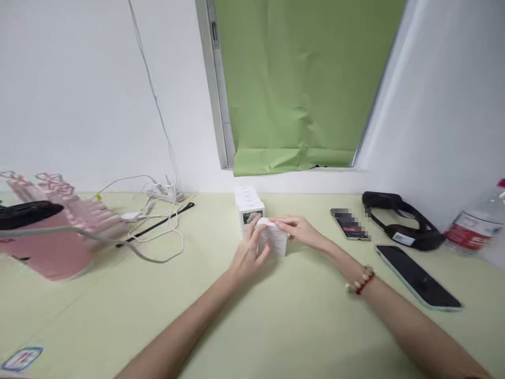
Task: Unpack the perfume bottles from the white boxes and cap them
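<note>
Near the middle of the table, a small white box (278, 243) with fine print on its side is held between both hands. My left hand (249, 251) grips its left side with bent fingers. On the top and right edge of the same box lie the fingers of my right hand (295, 229). Just behind stands a row of similar white boxes (248, 198), the front one showing a dark picture partly covered by my left fingers.
Two phones (350, 225) (418, 277), a black headset (406, 221) and a bottle (475, 223) lie or stand on the right. On the left are a pink bucket (51, 247), pink hangers (92, 213), tangled white cables (173, 231) and a power strip (166, 195).
</note>
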### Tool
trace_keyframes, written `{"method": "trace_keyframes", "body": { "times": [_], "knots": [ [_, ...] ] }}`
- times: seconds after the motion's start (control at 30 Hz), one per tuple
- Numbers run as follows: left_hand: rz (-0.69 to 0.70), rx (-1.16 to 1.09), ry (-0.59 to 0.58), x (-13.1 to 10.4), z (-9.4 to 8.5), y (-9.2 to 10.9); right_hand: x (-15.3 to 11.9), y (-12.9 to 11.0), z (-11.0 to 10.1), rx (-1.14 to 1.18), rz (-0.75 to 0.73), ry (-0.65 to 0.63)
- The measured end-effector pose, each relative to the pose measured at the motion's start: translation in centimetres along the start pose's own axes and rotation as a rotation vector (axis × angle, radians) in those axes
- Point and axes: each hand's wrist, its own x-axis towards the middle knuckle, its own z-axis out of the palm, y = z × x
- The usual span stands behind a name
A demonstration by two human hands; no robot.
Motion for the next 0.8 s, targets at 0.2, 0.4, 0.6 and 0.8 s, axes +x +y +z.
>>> {"method": "trace_keyframes", "body": {
  "times": [0.2,0.4,0.6,0.8],
  "knots": [
    [-0.053,-0.008,-0.022,0.0,0.2,0.1,0.3,1.1,-0.1,-0.006,0.046,-0.003],
    [-0.140,-0.053,-0.005,0.3,0.0,0.6,-0.2,0.5,0.3,-0.411,-0.050,0.126],
    [-0.195,-0.118,0.024,-0.6,0.2,0.3,-1.1,0.4,1.6,-0.651,-0.103,0.186],
    [-0.279,-0.293,0.036,-1.1,1.0,0.0,-1.1,1.9,3.5,-0.606,0.008,0.287]
  ]
}}
